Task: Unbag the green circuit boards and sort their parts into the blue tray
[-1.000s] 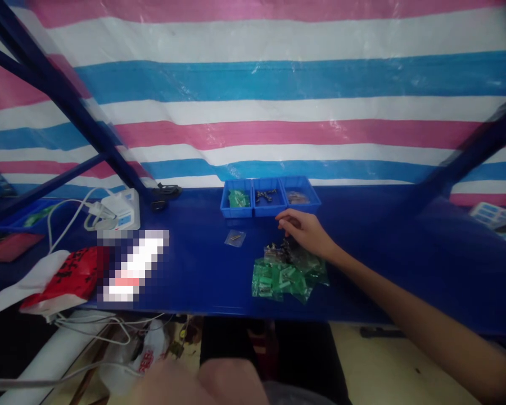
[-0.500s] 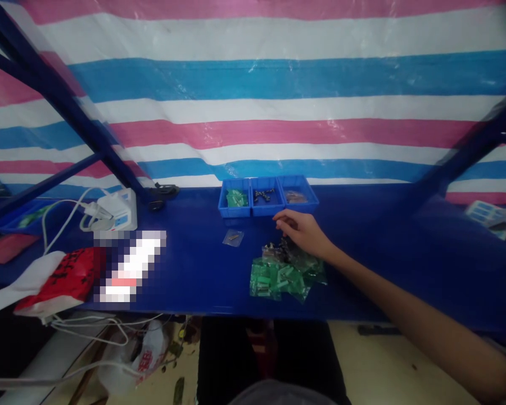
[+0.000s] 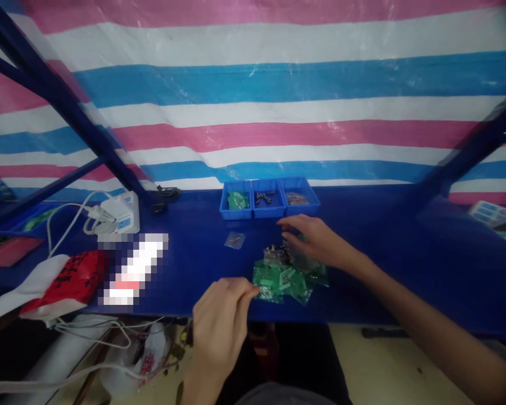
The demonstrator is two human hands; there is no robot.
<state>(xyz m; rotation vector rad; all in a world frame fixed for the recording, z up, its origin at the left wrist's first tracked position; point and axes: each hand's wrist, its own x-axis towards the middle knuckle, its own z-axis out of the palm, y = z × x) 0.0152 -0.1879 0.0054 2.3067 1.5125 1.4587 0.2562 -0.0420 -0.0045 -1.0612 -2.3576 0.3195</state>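
My left hand (image 3: 221,318) is at the table's front edge, thumb and fingers pinched together at the left edge of a green plastic packet (image 3: 267,281). This packet lies in a pile of green packets with pale pieces inside. Behind them are clear bags (image 3: 276,256) with small dark metal parts. Over the back right of the pile, my right hand (image 3: 314,239) has its fingers loosely curved and apart; nothing shows between them. A single small clear bag (image 3: 235,240) with thin metal pieces lies to the left.
Three joined blue bins stand at the back: the left bin (image 3: 222,205) holds green packets, the middle (image 3: 270,212) metal parts, the right (image 3: 314,202) clear bags. At left are a white power strip (image 3: 124,214), cables and a red-and-white cap (image 3: 73,278). Blue frame bars slant at both sides.
My left hand has come into view from below and reached the pile's left edge. My right hand has shifted slightly right and down, staying over the pile.
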